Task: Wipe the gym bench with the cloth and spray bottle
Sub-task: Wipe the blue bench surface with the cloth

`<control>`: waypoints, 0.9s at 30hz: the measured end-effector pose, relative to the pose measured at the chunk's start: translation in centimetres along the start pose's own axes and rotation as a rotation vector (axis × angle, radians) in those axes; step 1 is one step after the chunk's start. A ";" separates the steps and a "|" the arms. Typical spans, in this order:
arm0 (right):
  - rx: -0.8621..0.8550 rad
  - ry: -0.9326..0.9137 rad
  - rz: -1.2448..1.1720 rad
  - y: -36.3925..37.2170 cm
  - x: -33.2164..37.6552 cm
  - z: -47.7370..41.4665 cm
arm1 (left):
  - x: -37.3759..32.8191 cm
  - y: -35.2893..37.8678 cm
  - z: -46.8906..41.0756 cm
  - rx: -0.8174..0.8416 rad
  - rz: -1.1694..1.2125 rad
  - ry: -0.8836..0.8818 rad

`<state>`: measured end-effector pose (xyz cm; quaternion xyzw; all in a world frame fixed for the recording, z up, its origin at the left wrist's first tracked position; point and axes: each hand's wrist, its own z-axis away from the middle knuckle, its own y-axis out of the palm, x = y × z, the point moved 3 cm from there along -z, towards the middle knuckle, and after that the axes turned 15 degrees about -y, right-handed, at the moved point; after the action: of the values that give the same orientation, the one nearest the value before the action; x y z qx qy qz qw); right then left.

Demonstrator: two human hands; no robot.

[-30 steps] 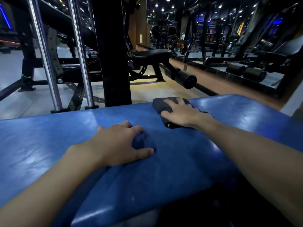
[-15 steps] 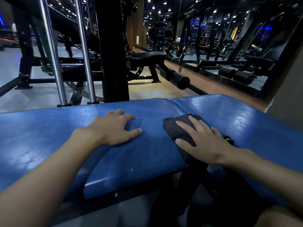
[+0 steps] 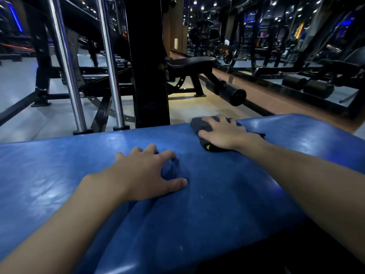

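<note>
A blue padded gym bench (image 3: 59,171) runs across the view in front of me. My right hand (image 3: 225,133) lies flat on a dark grey cloth (image 3: 201,125) with a small yellow tag, pressing it onto the bench's far edge right of centre. My left hand (image 3: 146,175) rests on the bench pad in the middle, fingers spread and curled, pushing dents into the padding and holding nothing. No spray bottle is in view.
Beyond the bench stand a black upright post (image 3: 148,62) and two chrome rods (image 3: 65,62). A black bench with a foam roller (image 3: 233,93) sits further back. More machines (image 3: 308,86) line the right side past a brown floor strip.
My right hand has pushed the cloth from the near edge of the bench to its far edge. My left hand has stayed on the pad, its fingers now curled and pressing in.
</note>
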<state>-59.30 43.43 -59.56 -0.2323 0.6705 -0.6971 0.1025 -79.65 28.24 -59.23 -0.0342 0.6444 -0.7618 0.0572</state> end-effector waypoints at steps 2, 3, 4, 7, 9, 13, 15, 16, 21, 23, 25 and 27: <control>0.012 0.016 -0.004 -0.2 0.3 -1.8 | 0.1 0.1 0.0 -0.003 -0.007 0.006; 0.014 0.024 -0.011 -0.4 0.4 -2.4 | 0.2 0.1 0.0 -0.007 -0.007 0.007; 0.016 0.029 -0.020 -0.4 0.5 -2.7 | 0.2 0.1 0.1 -0.013 -0.005 0.007; 0.026 0.034 -0.015 -0.3 0.6 -2.5 | 0.2 0.2 0.3 -0.012 -0.005 0.003; 0.034 0.033 -0.005 0.0 0.6 -1.4 | 0.2 0.2 0.3 -0.011 0.003 0.000; 0.059 -0.002 0.019 0.4 1.1 2.8 | 0.2 0.3 0.5 -0.019 0.018 -0.003; 0.057 -0.034 0.040 0.5 1.6 5.9 | 0.2 0.3 0.5 -0.015 0.034 -0.007; 0.059 -0.046 0.048 0.6 1.8 7.6 | 0.2 0.4 0.6 -0.018 0.044 -0.010; 0.076 -0.097 0.130 1.1 3.1 15.7 | 0.3 0.4 1.3 -0.043 0.077 -0.006; 0.099 -0.099 0.132 1.0 3.3 18.3 | 0.4 0.1 1.6 -0.064 0.104 -0.004; 0.093 -0.095 0.106 0.9 3.4 19.5 | 0.7 -0.2 1.6 -0.094 0.121 -0.010; 0.057 -0.098 0.108 0.9 3.4 19.5 | 1.3 -0.2 1.3 -0.090 0.119 -0.035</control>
<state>-53.46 24.49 -59.96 -0.2269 0.6561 -0.6971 0.1792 -80.80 26.81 -58.81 -0.0117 0.6777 -0.7266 0.1122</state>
